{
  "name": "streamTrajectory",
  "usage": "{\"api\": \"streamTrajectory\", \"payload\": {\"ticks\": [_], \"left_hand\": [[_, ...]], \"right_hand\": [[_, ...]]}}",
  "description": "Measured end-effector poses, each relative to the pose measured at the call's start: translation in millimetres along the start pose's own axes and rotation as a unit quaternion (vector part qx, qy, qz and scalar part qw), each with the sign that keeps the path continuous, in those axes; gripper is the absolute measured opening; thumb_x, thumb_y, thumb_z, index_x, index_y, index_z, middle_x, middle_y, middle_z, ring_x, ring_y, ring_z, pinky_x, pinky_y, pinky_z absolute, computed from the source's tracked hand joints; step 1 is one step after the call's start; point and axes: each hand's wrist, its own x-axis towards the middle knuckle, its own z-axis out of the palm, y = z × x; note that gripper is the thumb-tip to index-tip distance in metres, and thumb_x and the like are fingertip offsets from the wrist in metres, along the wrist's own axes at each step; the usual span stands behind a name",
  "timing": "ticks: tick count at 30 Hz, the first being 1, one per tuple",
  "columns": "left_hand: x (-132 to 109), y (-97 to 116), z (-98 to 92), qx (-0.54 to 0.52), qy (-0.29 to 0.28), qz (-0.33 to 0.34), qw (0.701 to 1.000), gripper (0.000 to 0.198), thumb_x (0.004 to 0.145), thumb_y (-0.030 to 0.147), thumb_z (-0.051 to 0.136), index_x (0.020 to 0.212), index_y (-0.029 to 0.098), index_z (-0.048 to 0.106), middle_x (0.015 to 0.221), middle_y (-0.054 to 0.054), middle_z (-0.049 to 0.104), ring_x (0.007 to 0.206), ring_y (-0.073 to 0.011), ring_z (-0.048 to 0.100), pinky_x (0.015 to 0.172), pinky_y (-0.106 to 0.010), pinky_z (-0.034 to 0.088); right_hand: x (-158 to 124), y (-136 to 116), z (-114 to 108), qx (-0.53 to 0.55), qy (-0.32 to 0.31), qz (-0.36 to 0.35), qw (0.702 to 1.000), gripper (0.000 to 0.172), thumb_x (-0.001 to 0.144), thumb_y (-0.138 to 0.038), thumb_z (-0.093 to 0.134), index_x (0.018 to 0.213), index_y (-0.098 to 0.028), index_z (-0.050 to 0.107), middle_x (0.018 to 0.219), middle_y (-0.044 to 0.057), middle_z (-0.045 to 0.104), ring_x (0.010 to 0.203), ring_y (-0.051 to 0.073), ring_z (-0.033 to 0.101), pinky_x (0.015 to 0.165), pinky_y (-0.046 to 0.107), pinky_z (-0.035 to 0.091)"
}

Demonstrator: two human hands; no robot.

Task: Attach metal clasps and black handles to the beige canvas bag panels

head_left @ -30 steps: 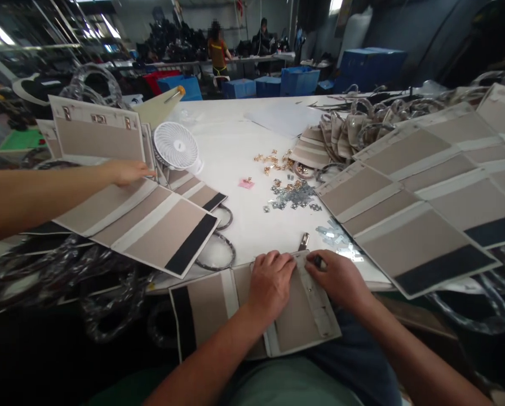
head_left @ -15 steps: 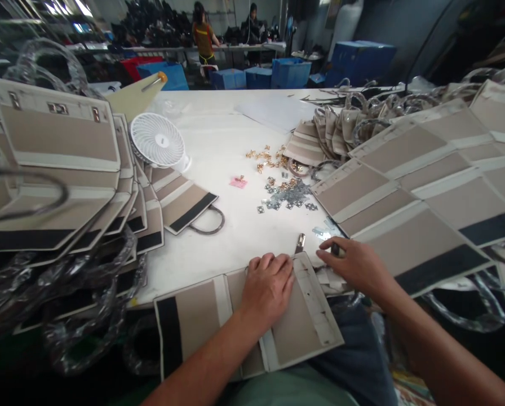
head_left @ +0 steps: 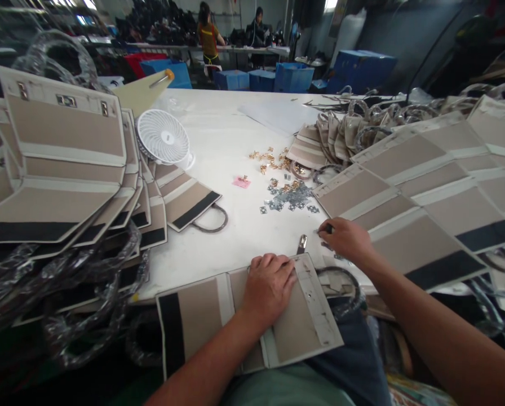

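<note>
hands (head_left: pixel 268 285) apart, the left on beige panel (head_left: pixel 297 327)

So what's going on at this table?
A person's left hand rests on an unfolded beige panel at the table's near edge. The right hand, with a small dark item in its grip too hidden to identify, is beside the right-hand pile of panels. Metal plates and gold-coloured fittings lie loose on the table. More panels are stacked at left, next to a white fan.
</note>
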Motion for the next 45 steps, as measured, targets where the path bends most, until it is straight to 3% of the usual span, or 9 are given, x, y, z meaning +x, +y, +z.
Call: {"api": "streamTrajectory", "payload": {"ticks": [3,8,11,15,21,32,41,45], "left_hand": [[-1,-1,1.1,-0.011,0.013,-0.004,1.0,0.023,0.1,0.029,0.064,0.121,0.022,0.069,0.121,-0.006,0.073,0.109,-0.0256,0.059,0.092,-0.047,0.044],[-1,0,1.5,-0.019,0.02,-0.005,1.0,0.022,0.1,0.029,0.064,0.12,0.022,0.07,0.119,-0.006,0.074,0.109,-0.0259,0.059,0.093,-0.048,0.044],[-2,-1,2.6,-0.029,0.024,-0.012,0.999,0.023,0.098,0.029,0.065,0.12,0.022,0.069,0.12,-0.006,0.074,0.111,-0.026,0.06,0.095,-0.047,0.044],[-4,-2,4.8,-0.034,0.029,-0.014,0.999,0.025,0.096,0.029,0.068,0.121,0.023,0.069,0.122,-0.006,0.074,0.111,-0.0266,0.06,0.095,-0.047,0.044],[-4,-1,4.6,-0.031,0.034,-0.014,0.999,0.025,0.097,0.03,0.067,0.121,0.023,0.068,0.121,-0.006,0.074,0.111,-0.0268,0.06,0.094,-0.047,0.044],[-4,-1,5.1,-0.038,0.04,-0.012,0.998,0.021,0.099,0.032,0.065,0.117,0.024,0.07,0.121,-0.004,0.075,0.11,-0.026,0.059,0.096,-0.046,0.044],[-1,2,3.0,-0.022,0.041,-0.017,0.999,0.017,0.102,0.033,0.062,0.11,0.028,0.077,0.115,-0.004,0.076,0.107,-0.025,0.059,0.09,-0.045,0.045],[2,4,3.8,-0.022,0.039,-0.037,0.998,0.013,0.099,0.032,0.066,0.104,0.029,0.078,0.111,-0.003,0.076,0.106,-0.0247,0.059,0.087,-0.045,0.043]], "right_hand": [[-15,-7,-19,0.091,0.002,-0.044,0.995,0.021,0.087,-0.036,0.061,0.091,-0.024,0.078,0.091,0.004,0.078,0.082,0.022,0.069,0.069,0.03,0.044],[-41,-34,-37,0.194,-0.184,-0.194,0.944,0.023,0.084,-0.03,0.062,0.093,-0.023,0.082,0.085,-0.001,0.079,0.08,0.018,0.069,0.075,0.026,0.048],[-44,-46,-29,0.188,-0.228,-0.217,0.93,0.022,0.082,-0.025,0.061,0.088,-0.023,0.082,0.082,-0.001,0.079,0.078,0.019,0.068,0.076,0.027,0.049],[-39,-49,-21,0.178,-0.232,-0.215,0.932,0.023,0.08,-0.021,0.06,0.085,-0.023,0.082,0.076,-0.002,0.077,0.072,0.017,0.067,0.073,0.026,0.048],[-36,-45,-28,0.211,-0.237,-0.194,0.928,0.021,0.08,-0.025,0.062,0.086,-0.022,0.082,0.079,-0.002,0.077,0.077,0.018,0.067,0.073,0.026,0.047],[-40,-51,-16,0.082,-0.206,-0.243,0.944,0.024,0.08,-0.018,0.06,0.085,-0.026,0.082,0.09,0.001,0.081,0.087,0.022,0.073,0.08,0.029,0.048],[-59,-51,-15,0.007,-0.137,-0.145,0.98,0.014,0.088,-0.032,0.064,0.088,-0.026,0.077,0.089,0.004,0.079,0.085,0.023,0.07,0.07,0.03,0.041],[-71,-46,-11,0.001,-0.12,-0.1,0.988,0.025,0.09,-0.045,0.064,0.081,-0.024,0.075,0.085,0.007,0.077,0.085,0.026,0.07,0.069,0.031,0.04]]}}
